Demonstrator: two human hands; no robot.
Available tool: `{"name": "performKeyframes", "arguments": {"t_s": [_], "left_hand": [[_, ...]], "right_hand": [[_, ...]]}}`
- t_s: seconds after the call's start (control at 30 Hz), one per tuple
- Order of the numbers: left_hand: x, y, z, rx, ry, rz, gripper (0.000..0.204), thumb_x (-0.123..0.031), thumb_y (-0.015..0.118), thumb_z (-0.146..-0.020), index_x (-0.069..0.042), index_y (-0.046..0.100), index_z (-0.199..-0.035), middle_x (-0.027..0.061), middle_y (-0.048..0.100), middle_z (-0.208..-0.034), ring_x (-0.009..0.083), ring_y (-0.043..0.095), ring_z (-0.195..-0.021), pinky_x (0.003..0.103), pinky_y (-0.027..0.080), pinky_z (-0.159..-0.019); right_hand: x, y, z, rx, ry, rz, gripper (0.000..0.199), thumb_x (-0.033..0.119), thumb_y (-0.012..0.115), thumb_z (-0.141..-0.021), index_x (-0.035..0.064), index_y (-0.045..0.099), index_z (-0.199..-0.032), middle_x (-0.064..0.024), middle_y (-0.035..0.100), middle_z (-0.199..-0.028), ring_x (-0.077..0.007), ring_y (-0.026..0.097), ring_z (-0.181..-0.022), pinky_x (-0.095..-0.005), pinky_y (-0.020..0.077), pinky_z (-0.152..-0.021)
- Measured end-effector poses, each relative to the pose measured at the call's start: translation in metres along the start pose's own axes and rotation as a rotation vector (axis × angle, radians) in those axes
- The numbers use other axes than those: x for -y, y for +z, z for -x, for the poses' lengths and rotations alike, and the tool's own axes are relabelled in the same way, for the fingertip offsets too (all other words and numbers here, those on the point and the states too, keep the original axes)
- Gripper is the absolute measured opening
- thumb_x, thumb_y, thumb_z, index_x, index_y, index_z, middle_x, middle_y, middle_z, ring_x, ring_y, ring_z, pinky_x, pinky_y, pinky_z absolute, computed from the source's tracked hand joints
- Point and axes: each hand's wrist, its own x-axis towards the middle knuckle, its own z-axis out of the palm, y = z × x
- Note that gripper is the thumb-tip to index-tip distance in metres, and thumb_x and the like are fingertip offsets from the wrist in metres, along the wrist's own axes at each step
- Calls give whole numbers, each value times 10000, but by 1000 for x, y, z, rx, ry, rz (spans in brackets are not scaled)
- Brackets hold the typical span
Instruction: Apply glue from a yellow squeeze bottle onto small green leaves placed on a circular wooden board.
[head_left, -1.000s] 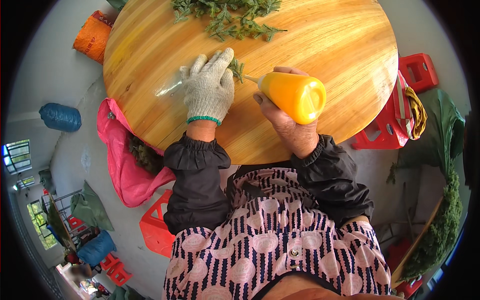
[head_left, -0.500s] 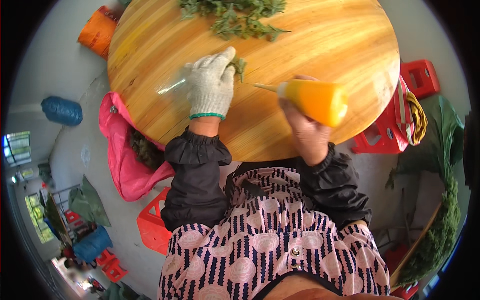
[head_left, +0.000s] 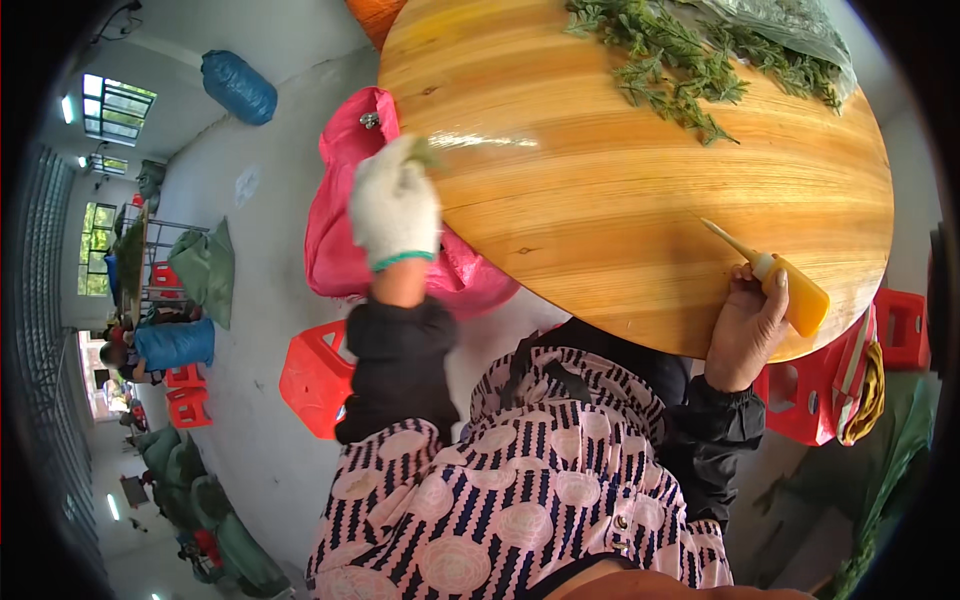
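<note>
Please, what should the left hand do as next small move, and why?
Probably lower the green sprig into the pink bag: the gloved left hand, though blurred, seems to pinch it, and the bag shows beneath; the right hand holds the yellow bottle.

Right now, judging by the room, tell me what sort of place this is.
Probably a small handwork workshop: green sprigs lie on a round wooden table, the right hand holds a yellow squeeze bottle, and a stuffed blue sack lies beyond.
</note>
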Motion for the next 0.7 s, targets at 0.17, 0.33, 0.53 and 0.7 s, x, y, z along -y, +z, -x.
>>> {"name": "performKeyframes", "arguments": {"t_s": [0.17, 0.33, 0.53, 0.7], "left_hand": [[90, -33, -30, 704, -302, -743, 461, -257, 685, -828, -130, 655, -1270, 233, 691, -1169, 442, 649, -1110, 525, 535, -925], [137, 38, -13, 1032, -395, -807, 785, -399, 739, -821, -160, 464, -1517, 183, 610, -1423, 392, 586, -1308, 487, 501, -1071], [344, 62, -63, 1502, 291, -1359, 397, -272, 603, -960, -147, 663, -1333, 150, 658, -1357, 360, 649, -1215, 424, 554, -989], [264, 152, -75, 1334, 385, -1031, 442, -294, 711, -871, -180, 698, -1298, 160, 661, -1343, 356, 653, -1202, 424, 551, -998]], "right_hand": [[-2, 1, 1, 1, 26, -30, 230, 158, 694, -987, 22, 625, -1160, -93, 661, -1063, -192, 613, -931, -350, 524, -803], [-2, 1, 3, 5, 5, -23, 238, 154, 687, -990, 25, 620, -1179, -89, 657, -1087, -192, 614, -940, -355, 524, -815], [1, 27, 9, 82, 61, -76, 241, 156, 678, -995, 36, 619, -1196, -82, 657, -1099, -189, 618, -916, -355, 525, -830], [23, 7, 13, -43, -61, 4, 231, 147, 677, -993, 45, 619, -1192, -83, 660, -1104, -187, 625, -918, -353, 527, -826]]}}
